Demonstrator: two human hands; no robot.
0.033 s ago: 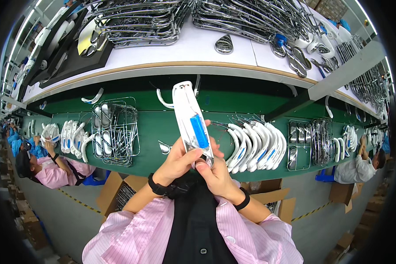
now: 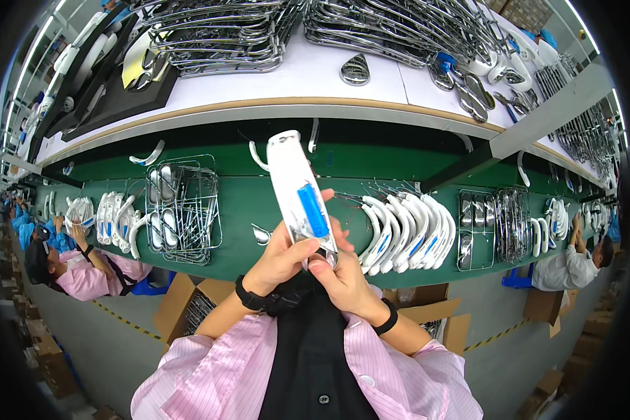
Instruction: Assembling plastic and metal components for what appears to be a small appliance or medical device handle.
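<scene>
In front of my chest, both hands hold up a long white curved plastic housing (image 2: 290,171) with a blue strip on its face and a shiny chrome lower end. My left hand (image 2: 278,260) grips the lower end from the left, thumb laid across the front. From the right, my right hand (image 2: 344,278) closes on the same end, its thumb beside the left one and some fingers behind the part. A small chrome teardrop-shaped piece (image 2: 261,235) lies on the green bench (image 2: 248,203) left of my hands. To the right stands a row of similar white curved parts (image 2: 409,234) with thin wires.
A wire rack (image 2: 183,210) of chrome pieces stands left on the bench, another rack (image 2: 474,227) right. Overhead, a white shelf (image 2: 259,91) carries stacked chrome frames (image 2: 224,45). Open cardboard boxes (image 2: 175,304) sit below. Co-workers sit at left (image 2: 84,273) and right (image 2: 567,266).
The white housing has turned slightly in my hands, its broad face showing more, and its upper end has shifted a little left. Both hands keep their hold.
</scene>
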